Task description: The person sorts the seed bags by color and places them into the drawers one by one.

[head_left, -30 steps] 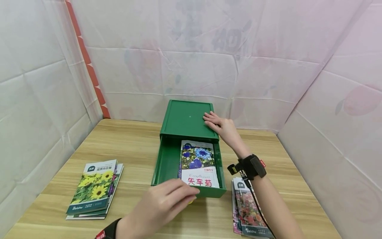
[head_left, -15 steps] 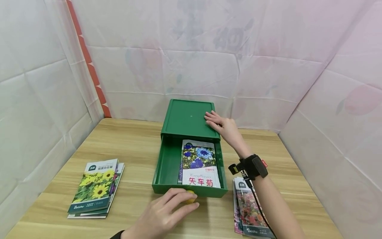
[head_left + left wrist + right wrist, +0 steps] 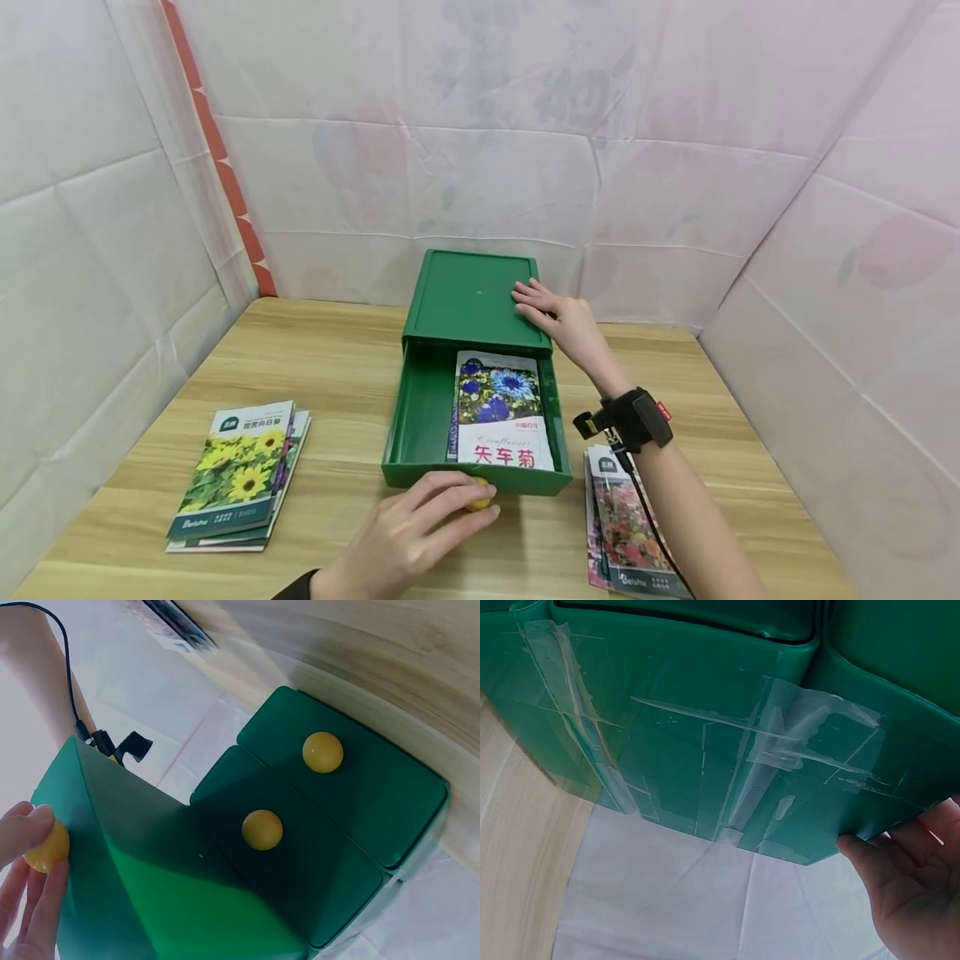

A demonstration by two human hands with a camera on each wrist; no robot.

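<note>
Fingers [image 3: 450, 498] of the left hand [image 3: 405, 537] pinch the yellow knob [image 3: 480, 497] of the pulled-out drawer [image 3: 420, 417], which already holds a seed packet [image 3: 501, 410]. Right hand [image 3: 558, 317] lies flat on the green cabinet [image 3: 468, 296]; judging by this, closing the drawer remains.

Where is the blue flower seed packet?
In the head view, the blue flower seed packet lies inside the open green drawer, on its right side, between both hands.
</note>
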